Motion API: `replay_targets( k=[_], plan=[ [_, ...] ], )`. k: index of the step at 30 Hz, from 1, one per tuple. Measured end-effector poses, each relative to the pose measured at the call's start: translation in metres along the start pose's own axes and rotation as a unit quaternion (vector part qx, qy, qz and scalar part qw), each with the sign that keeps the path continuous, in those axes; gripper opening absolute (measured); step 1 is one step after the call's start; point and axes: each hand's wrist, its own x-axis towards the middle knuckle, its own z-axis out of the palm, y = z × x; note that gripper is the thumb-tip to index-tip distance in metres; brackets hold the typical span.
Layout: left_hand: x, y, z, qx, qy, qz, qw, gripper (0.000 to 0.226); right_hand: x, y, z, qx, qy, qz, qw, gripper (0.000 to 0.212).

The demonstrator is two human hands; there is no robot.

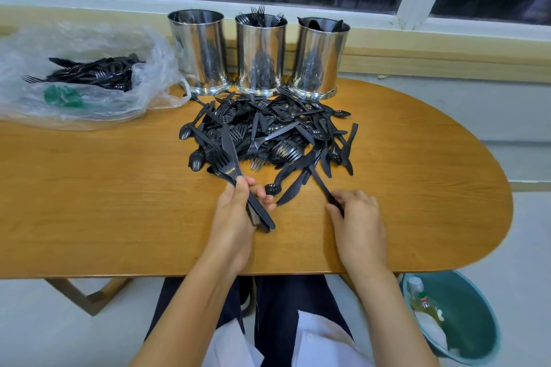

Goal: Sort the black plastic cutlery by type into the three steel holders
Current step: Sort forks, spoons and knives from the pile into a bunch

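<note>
A heap of black plastic cutlery [268, 131] lies on the wooden table [119, 188] in front of three steel holders. The left holder [198, 50] shows no contents from here, the middle holder [261, 53] has forks sticking up, and the right holder [320, 56] contains dark pieces. My left hand [235, 211] grips a small bundle of cutlery [235, 170], a fork and a knife among it, by the handles. My right hand [357, 217] pinches the handle of one black piece [320, 182] whose far end lies at the heap's near edge.
A clear plastic bag [89, 68] with more black cutlery sits at the table's left. A teal bucket [456, 319] with a bottle stands on the floor at lower right. A window sill and wall run behind the holders.
</note>
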Motion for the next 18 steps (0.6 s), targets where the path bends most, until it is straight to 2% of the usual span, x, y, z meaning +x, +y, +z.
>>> replay_targets(
  k=[4,12,14,18],
  plan=[
    [-0.003,0.002,-0.004,-0.002,-0.015,-0.008,1.0,0.026,0.002,0.0,0.0,-0.012,0.021,0.009,1.0,0.032],
    [-0.002,0.002,-0.006,-0.014,-0.032,-0.038,0.999,0.024,0.01,0.018,-0.004,-0.042,0.055,-0.033,0.997,0.028],
    [-0.002,0.003,-0.006,-0.027,-0.041,-0.05,0.998,0.024,0.011,0.021,-0.008,0.013,0.063,-0.035,0.997,0.026],
    [0.001,0.008,-0.012,-0.024,-0.057,-0.06,0.996,0.024,0.019,0.013,-0.028,0.23,0.054,-0.043,0.971,0.029]
  ],
)
